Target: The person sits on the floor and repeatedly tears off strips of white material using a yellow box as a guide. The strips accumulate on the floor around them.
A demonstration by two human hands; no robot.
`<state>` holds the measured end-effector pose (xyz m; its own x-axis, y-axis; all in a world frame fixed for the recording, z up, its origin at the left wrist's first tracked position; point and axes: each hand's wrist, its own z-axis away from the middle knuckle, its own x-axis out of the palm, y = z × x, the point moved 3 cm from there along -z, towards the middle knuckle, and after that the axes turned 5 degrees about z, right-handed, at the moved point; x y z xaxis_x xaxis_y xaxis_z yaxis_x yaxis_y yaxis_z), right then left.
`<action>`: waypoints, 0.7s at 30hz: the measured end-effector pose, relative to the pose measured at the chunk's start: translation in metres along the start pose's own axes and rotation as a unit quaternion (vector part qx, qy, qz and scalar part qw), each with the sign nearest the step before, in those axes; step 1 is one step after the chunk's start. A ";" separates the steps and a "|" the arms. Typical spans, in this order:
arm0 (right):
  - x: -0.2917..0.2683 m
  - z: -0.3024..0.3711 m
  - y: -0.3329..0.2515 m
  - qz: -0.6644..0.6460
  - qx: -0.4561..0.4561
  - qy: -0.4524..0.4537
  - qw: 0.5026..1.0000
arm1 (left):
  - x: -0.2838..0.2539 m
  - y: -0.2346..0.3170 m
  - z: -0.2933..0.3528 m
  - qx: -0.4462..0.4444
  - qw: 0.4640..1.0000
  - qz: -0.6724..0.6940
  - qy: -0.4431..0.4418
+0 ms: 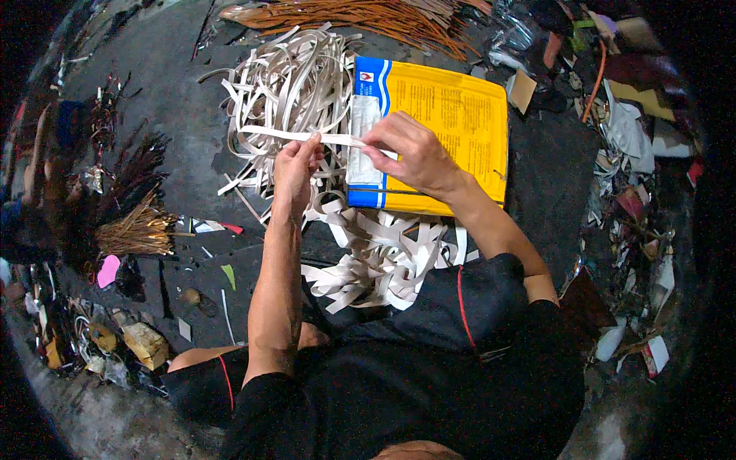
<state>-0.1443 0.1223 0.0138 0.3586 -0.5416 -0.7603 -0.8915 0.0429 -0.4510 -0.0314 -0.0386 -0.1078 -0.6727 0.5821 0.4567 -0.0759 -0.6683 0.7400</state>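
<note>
Across the container's [466, 126] left edge, left hand [294, 170] and right hand [414, 153] pinch one strip [336, 139].
Dark floor [184, 115] borders the pile's [290, 84] left.

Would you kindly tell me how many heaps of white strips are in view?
2: the first heap lies left of the yellow pack, the second heap below it in the picture; parts may be hidden.

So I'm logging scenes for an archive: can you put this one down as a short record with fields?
Left grip: closed on a white strip
Right grip: closed on the same strip, above a yellow-and-blue container
Far pile: tangled pale strips, left of the container
Near pile: pale strips, between container and lap
Top edge: orange-brown strips
</note>
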 end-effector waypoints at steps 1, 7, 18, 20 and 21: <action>-0.002 0.003 0.001 0.007 0.004 -0.002 1.000 | 0.000 0.003 0.001 0.001 1.000 -0.005 -0.001; 0.005 -0.004 -0.001 0.011 -0.016 0.010 1.000 | -0.015 -0.004 -0.006 0.009 1.000 -0.019 0.018; 0.002 -0.003 -0.001 0.042 -0.024 0.006 0.999 | -0.020 0.018 -0.004 0.010 0.999 -0.037 0.034; 0.002 -0.002 -0.004 0.039 -0.025 0.006 0.999 | -0.031 0.021 -0.004 0.016 0.999 -0.018 0.041; 0.003 0.000 -0.004 0.041 -0.022 0.009 0.999 | -0.034 0.023 -0.007 0.027 0.999 0.034 0.013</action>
<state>-0.1400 0.1202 0.0136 0.2792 -0.5521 -0.7856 -0.9293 0.0506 -0.3658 -0.0154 -0.0771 -0.1102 -0.6943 0.5233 0.4940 0.0095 -0.6797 0.7334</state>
